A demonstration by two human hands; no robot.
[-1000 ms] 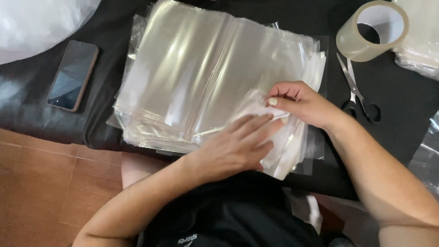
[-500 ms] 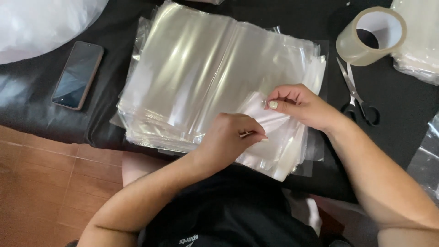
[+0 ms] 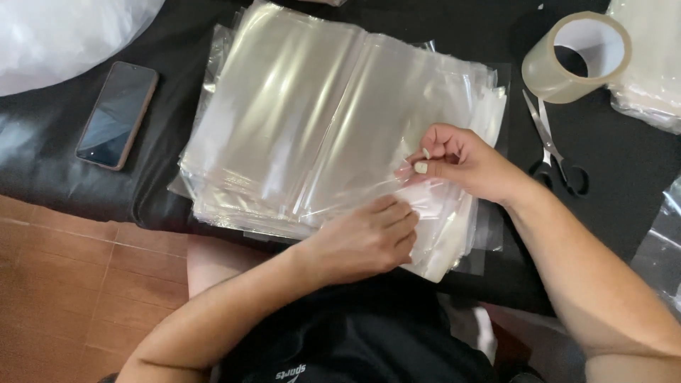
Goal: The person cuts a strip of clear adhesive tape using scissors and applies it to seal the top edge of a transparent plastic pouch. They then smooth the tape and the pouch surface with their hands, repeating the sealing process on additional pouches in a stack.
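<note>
Stack of clear plastic bags (image 3: pixel 319 135) lying across the middle of the black counter (image 3: pixel 42 177), near edge hanging slightly over the counter's front edge. Left hand (image 3: pixel 365 241) pressed flat on the stack's near right corner, fingers together, gripping nothing, only pinning the sheets. Right hand (image 3: pixel 461 164) just above it, grip narrow, thumb and forefinger pinched on the edge of the top bag (image 3: pixel 433 202), lifted a little off the pile.

Risks, as judged from this layout: slippery film likely to cling, so more than one bag could come up in the pinch; static or the thin overlap would cause it. Too light a press from the left hand could let the whole pile slide toward the front edge and spill off, since the sheets already sit fanned and uneven. A hard tug could stretch or crease the pinched corner.

Scissors (image 3: pixel 553 152) and roll of clear tape (image 3: pixel 576 57) near the right edge, smartphone (image 3: pixel 117 115) toward the left edge, all apart from the stack.
</note>
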